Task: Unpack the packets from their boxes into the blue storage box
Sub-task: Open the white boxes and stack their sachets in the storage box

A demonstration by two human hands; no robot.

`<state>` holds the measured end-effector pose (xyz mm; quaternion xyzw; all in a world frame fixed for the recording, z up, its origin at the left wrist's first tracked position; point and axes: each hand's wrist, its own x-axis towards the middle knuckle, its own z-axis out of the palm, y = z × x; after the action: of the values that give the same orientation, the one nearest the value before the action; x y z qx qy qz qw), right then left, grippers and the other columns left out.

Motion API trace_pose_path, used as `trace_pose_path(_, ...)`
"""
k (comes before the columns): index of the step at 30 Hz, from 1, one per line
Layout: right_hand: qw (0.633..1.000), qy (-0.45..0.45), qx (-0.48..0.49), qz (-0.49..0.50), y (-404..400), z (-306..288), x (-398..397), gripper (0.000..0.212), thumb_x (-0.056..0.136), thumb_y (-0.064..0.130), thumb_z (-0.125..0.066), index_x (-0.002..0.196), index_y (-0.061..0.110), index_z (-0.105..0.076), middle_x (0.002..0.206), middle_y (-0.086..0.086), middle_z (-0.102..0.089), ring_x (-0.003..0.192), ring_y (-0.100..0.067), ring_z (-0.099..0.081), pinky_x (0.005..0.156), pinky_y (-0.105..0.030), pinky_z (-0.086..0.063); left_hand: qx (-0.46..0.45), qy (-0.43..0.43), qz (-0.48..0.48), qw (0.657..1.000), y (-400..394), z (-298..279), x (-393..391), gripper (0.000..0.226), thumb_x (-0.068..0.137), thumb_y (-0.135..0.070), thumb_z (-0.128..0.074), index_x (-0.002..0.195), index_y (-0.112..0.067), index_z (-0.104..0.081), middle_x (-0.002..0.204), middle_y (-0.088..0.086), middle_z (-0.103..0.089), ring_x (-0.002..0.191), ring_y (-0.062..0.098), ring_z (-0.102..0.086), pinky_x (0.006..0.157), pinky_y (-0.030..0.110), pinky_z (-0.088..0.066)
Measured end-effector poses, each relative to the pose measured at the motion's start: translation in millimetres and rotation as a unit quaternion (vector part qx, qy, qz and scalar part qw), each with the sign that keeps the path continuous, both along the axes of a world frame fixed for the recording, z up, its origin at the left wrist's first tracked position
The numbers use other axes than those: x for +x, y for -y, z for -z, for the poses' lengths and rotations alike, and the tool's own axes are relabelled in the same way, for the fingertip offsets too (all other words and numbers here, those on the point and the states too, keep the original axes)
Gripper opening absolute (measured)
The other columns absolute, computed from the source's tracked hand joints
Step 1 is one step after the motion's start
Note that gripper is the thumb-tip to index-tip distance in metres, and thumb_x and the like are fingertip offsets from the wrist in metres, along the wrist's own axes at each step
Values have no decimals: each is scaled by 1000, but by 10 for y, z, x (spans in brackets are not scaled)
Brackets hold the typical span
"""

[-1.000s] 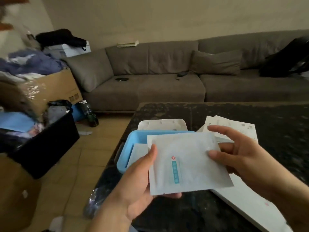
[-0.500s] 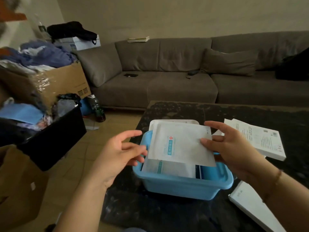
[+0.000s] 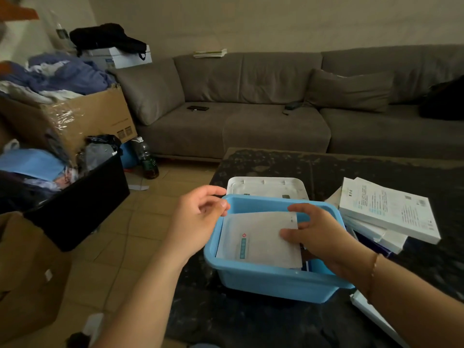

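Note:
The blue storage box (image 3: 271,280) stands on the dark table, near its left edge. A white packet (image 3: 258,239) with a small red and teal mark lies tilted inside it, on top of other packets. My right hand (image 3: 319,234) pinches the packet's right edge, thumb on top, low inside the box. My left hand (image 3: 198,219) hovers at the box's left rim with loosely curled fingers and holds nothing. A stack of white packet boxes (image 3: 386,214) lies just right of the blue box.
A white lid (image 3: 266,187) lies behind the blue box. Another white box (image 3: 371,312) sits at the table's near right. Left of the table (image 3: 326,169) are a black bin (image 3: 80,204), cardboard boxes (image 3: 82,121) and a bottle (image 3: 148,159) on the floor. A grey sofa (image 3: 251,121) runs behind.
My right hand has lowered the packet from in front of me down into the blue box. My left hand let go of it and now sits by the left rim.

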<state>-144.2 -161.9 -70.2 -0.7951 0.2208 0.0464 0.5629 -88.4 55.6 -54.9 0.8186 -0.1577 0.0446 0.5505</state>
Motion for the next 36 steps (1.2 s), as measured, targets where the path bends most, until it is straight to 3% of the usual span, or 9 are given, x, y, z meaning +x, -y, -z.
trace_pose_path(4, 990, -29, -124, -55, -3, -30, -17, 60, 86, 33, -71, 136, 32, -39, 112, -4, -61, 82, -21, -70, 66, -34, -63, 42, -8, 18, 999, 39, 65, 21, 18, 95, -16, -63, 107, -29, -65, 85, -11, -75, 81, -2, -70, 73, 13, -52)
trace_pose_path(9, 944, -25, -289, -159, -32, -117, -73, 59, 90, 42, -63, 139, 26, -33, 89, 7, -52, 60, -7, -61, 50, -16, -52, 111, 4, 23, 994, 81, 151, 41, 17, 94, -23, -64, 106, -35, -62, 91, -14, -73, 90, 0, -66, 72, 13, -46)
trace_pose_path(13, 904, -38, -372, -209, -39, -169, -105, 59, 91, 47, -59, 140, 23, -36, 99, 7, -49, 78, -9, -56, 74, -18, -45, 175, 30, 23, 984, 137, 160, 9, 19, 96, -28, -61, 115, -31, -61, 95, -15, -71, 89, -3, -61, 70, 12, -45)
trace_pose_path(17, 897, -24, -383, -220, -11, -131, -113, 51, 90, 47, -60, 133, 22, -47, 116, 3, -61, 89, -10, -54, 82, -20, -43, 205, 73, -1, 976, 213, 177, -35, 24, 96, -28, -61, 120, -25, -64, 90, -16, -70, 84, 0, -62, 69, 8, -43)
trace_pose_path(20, 903, -7, -369, -219, 19, -87, -136, 50, 89, 46, -61, 132, 23, -49, 114, 3, -63, 95, -12, -58, 85, -22, -45, 130, 231, -51, 963, 334, 165, -217, 18, 93, -23, -61, 108, -16, -71, 85, -12, -70, 77, 3, -64, 70, 24, -55)
trace_pose_path(22, 906, 29, -379, -188, 66, -166, -218, 54, 90, 43, -61, 138, 25, -43, 99, 3, -63, 89, -12, -60, 79, -22, -45, 45, 387, -10, 921, 491, 180, -473, 18, 93, -19, -58, 102, -11, -71, 88, -2, -71, 78, 11, -66, 71, 34, -56)
trace_pose_path(24, 914, 87, -372, -135, 196, -309, -389, 50, 91, 41, -62, 137, 31, -44, 85, 9, -62, 73, -5, -61, 67, -18, -46, -1, 482, 128, 867, 721, 261, -840, 14, 94, -16, -57, 104, -12, -66, 91, 4, -69, 80, 17, -63, 74, 33, -52)
trace_pose_path(28, 930, 163, -330, 10, 723, -559, -937, 27, 91, 35, -63, 117, 35, -57, 67, 8, -68, 59, -2, -65, 55, -16, -53, 90, 531, 322, 779, 1385, 665, -1491, 14, 95, -25, -61, 108, -23, -61, 98, -3, -64, 82, 16, -57, 75, 29, -48)
trace_pose_path(36, 935, 162, -226, 221, 1804, -161, -2130, 10, 90, 25, -66, 100, 23, -70, 58, 0, -69, 41, -16, -57, 42, -23, -45, 241, 350, 318, 848, 2416, 1450, -2096, 56, 68, -61, -73, 110, -29, -51, 121, -10, -53, 110, 11, -50, 98, 30, -44)
